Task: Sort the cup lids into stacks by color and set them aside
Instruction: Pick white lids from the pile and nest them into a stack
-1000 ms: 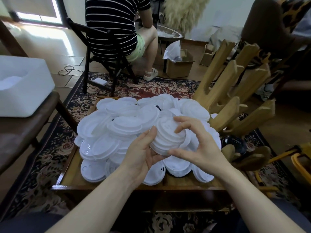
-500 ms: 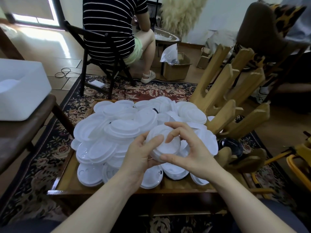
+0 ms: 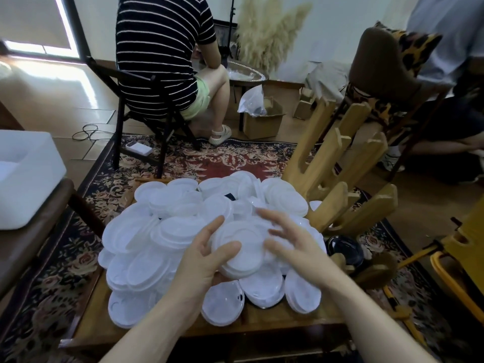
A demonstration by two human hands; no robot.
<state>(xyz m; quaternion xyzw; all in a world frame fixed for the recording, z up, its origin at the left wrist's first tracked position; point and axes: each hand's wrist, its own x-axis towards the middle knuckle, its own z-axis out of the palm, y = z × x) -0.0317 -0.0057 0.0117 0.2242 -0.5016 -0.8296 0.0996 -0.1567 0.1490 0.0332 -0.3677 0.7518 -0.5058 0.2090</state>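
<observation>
A big heap of white cup lids point(image 3: 146, 231) covers a low wooden table point(image 3: 262, 323). My left hand point(image 3: 204, 255) grips a short stack of white lids point(image 3: 241, 247) just above the heap, thumb on top and fingers behind its far edge. My right hand point(image 3: 296, 244) is blurred, its fingers spread over the stack's right side and its thumb tip at the rim. A black lid point(image 3: 343, 250) lies at the heap's right edge by the wooden rack. Another dark lid point(image 3: 230, 196) peeks out near the back of the heap.
A wooden peg rack point(image 3: 335, 163) leans at the table's right. On a dark bench at the left sits a white bin point(image 3: 23, 179). A person sits on a chair point(image 3: 146, 100) beyond the table. A yellow frame point(image 3: 461, 258) is at the far right.
My right hand's fingers have loosened and spread off the stack it was gripping. The left hand keeps hold, its thumb now across the top lid.
</observation>
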